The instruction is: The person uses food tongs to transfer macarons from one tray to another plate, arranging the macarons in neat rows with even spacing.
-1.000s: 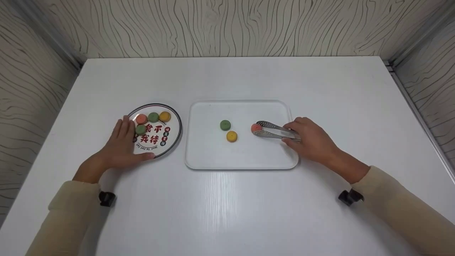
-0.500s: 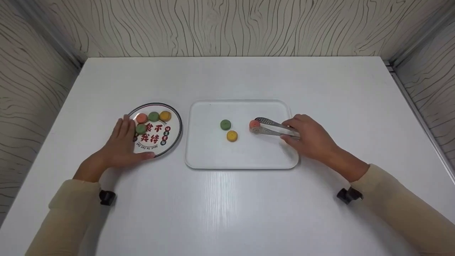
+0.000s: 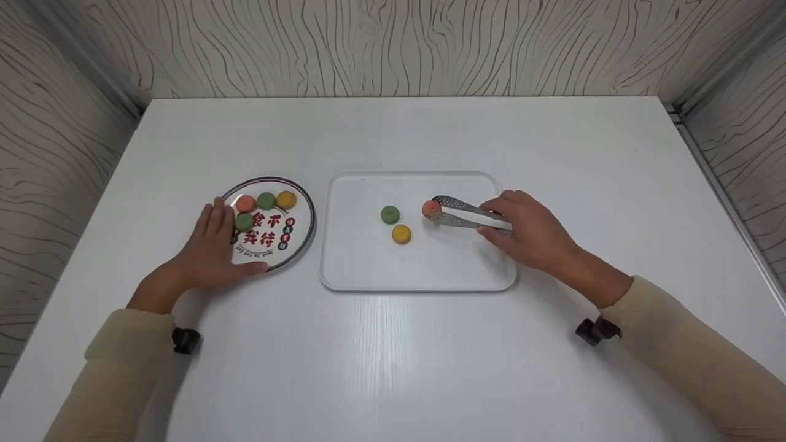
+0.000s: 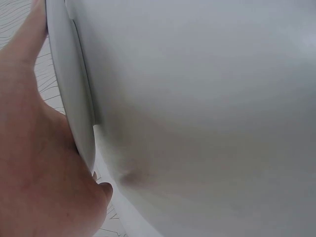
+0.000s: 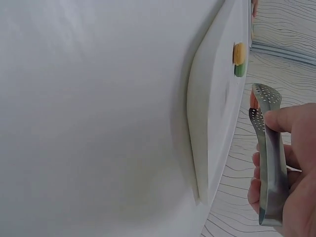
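Observation:
My right hand (image 3: 531, 230) grips metal tongs (image 3: 470, 222) with perforated heads. A small round pink cake (image 3: 431, 209) is pinched between the tong heads, raised above the white tray (image 3: 417, 276). On the tray, left of the tongs, lie a green cake (image 3: 390, 214) and a yellow cake (image 3: 401, 234). My left hand (image 3: 209, 252) rests against the round plate (image 3: 296, 242) at its left and near rim, fingers straight and thumb spread. The right wrist view shows the tongs (image 5: 271, 153) held between thumb and fingers, with the pink cake (image 5: 254, 100) partly hidden by them.
Toward the plate's far side sit another pink cake (image 3: 245, 204), two green cakes (image 3: 266, 200) and a yellow cake (image 3: 285, 199). Plate and tray stand side by side on a white table (image 3: 393, 356). Wood-grain panels (image 3: 393, 49) enclose the back and sides.
The tongs have lifted the pink cake off the tray, and my right hand has carried it slightly left and away from me. My left hand stays at the plate.

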The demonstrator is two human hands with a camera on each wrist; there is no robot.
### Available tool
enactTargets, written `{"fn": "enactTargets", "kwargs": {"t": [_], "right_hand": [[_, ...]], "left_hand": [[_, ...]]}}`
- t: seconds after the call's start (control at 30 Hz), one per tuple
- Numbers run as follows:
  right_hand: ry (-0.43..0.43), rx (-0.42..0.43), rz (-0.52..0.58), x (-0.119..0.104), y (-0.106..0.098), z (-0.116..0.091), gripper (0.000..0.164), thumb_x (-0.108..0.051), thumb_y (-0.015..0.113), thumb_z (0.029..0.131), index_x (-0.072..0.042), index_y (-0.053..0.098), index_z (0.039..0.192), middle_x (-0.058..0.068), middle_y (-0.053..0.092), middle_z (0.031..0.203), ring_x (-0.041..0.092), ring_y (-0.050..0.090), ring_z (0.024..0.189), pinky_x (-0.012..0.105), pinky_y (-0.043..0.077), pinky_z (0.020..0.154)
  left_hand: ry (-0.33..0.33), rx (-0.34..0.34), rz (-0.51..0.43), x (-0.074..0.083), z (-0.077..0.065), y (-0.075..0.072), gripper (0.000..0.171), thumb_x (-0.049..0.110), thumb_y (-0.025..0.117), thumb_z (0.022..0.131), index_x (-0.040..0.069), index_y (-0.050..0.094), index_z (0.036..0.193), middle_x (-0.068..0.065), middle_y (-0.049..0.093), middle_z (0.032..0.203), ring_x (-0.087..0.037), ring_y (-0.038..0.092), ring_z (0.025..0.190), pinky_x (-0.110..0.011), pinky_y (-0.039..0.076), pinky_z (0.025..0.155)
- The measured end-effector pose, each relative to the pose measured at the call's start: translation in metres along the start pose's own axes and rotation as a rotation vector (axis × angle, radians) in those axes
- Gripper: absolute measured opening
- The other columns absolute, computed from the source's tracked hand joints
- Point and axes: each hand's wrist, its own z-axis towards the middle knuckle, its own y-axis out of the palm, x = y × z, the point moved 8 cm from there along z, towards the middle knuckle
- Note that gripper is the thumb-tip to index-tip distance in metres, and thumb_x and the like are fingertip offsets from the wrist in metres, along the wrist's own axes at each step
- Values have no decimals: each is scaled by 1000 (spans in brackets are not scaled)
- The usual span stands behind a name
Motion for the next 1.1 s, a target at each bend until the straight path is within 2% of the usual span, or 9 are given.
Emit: {"fn": "enactTargets", "kwargs": {"t": [0.57,1.1], "right_hand": [[-45,17,22,-22,-6,13,31,-15,78,91,-2,71,118,12,67,101,25,56,93,42,50,79],[-75,-2,17,-40,-1,24,31,-19,77,93,-4,71,120,11,67,104,23,58,96,41,52,85]], "left_hand": [[5,7,5,-1,1,1,133,72,64,85,-16,-6,154,-32,-22,162,-50,-20,149,-64,4,120],[-4,8,11,-6,2,4,133,74,63,85,-14,-9,155,-29,-23,163,-47,-22,150,-64,4,120]]}}
